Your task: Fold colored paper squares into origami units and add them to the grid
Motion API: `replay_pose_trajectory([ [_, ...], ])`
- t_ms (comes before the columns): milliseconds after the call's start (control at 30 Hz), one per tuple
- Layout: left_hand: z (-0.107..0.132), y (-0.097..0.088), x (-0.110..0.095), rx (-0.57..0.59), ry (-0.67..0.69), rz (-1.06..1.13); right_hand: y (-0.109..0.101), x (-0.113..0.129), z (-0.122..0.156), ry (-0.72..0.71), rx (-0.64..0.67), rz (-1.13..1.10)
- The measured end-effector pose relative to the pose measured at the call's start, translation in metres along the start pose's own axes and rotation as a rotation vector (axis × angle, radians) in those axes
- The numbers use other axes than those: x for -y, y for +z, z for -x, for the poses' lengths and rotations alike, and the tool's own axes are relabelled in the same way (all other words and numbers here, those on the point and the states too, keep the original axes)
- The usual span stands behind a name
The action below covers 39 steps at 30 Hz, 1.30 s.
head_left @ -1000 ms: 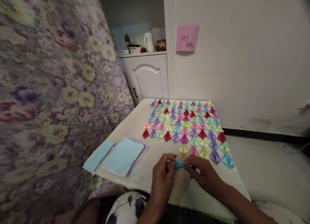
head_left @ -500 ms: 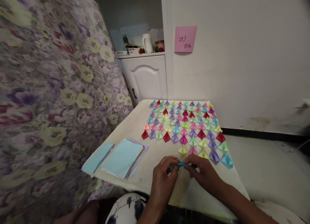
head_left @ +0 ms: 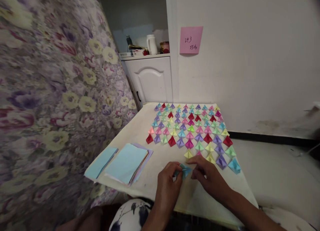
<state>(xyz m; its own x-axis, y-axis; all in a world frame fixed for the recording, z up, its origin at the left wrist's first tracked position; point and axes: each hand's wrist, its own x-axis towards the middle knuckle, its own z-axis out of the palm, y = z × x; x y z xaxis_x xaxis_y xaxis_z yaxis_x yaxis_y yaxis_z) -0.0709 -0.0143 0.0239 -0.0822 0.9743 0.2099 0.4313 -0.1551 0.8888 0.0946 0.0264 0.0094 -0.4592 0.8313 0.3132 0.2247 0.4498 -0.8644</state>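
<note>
Over the near part of the table, my left hand [head_left: 169, 179] pinches a small blue folded paper piece [head_left: 185, 171] between thumb and fingertips. My right hand [head_left: 207, 174] is just to the right of it, its index finger reaching out and the thumb apart, with nothing held. A narrow gap seems to separate those fingertips from the blue paper. Just beyond my hands are rows of small folded paper pieces [head_left: 189, 143] in several colours. The nearest ones, including a pink piece [head_left: 199, 153], are partly hidden behind my right hand.
To the left on the cream-covered table [head_left: 135, 124] lie a stack of coloured paper sheets [head_left: 127, 162] and a smaller blue paper stack [head_left: 101, 162]. A floral curtain [head_left: 50, 108] hangs along the left side. Behind the table are a white cabinet [head_left: 151, 78] and a wall.
My right hand has let go of the blue paper piece and moved slightly away, its index finger lifting. The paper has opened out a little in my left hand.
</note>
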Motion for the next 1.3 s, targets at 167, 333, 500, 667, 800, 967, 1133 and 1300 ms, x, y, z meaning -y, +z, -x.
replay_pose_trajectory([
  [167, 0.0006, 0.0018, -0.0004, 0.006, 0.025, -0.024, 0.0036, -0.0008, -0.0005, -0.093, -0.058, 0.106],
  [333, 0.0023, 0.0047, -0.0037, 0.016, 0.073, -0.084, 0.008, -0.0004, 0.0003, -0.104, -0.038, 0.141],
  [500, 0.0035, 0.0068, -0.0057, 0.041, 0.083, -0.127, 0.0088, 0.0015, 0.0013, -0.107, -0.049, 0.183],
  [667, 0.0036, 0.0077, -0.0059, 0.028, 0.082, -0.139, 0.0092, 0.0036, 0.0024, -0.078, -0.026, 0.185],
  [800, 0.0031, 0.0081, -0.0041, 0.022, 0.074, -0.17, 0.0087, 0.0031, 0.0029, -0.072, -0.036, 0.175],
  [967, 0.0025, 0.0083, -0.0004, 0.014, 0.055, -0.209, 0.0068, -0.0007, 0.004, -0.051, -0.06, 0.177],
  [1133, 0.0025, 0.0065, 0.0019, -0.005, 0.064, -0.205, 0.0055, -0.0026, 0.0049, -0.005, -0.062, 0.181],
  [1300, 0.0018, 0.0062, 0.0025, -0.006, 0.074, -0.184, 0.0034, 0.0017, 0.0046, -0.064, -0.017, 0.237],
])
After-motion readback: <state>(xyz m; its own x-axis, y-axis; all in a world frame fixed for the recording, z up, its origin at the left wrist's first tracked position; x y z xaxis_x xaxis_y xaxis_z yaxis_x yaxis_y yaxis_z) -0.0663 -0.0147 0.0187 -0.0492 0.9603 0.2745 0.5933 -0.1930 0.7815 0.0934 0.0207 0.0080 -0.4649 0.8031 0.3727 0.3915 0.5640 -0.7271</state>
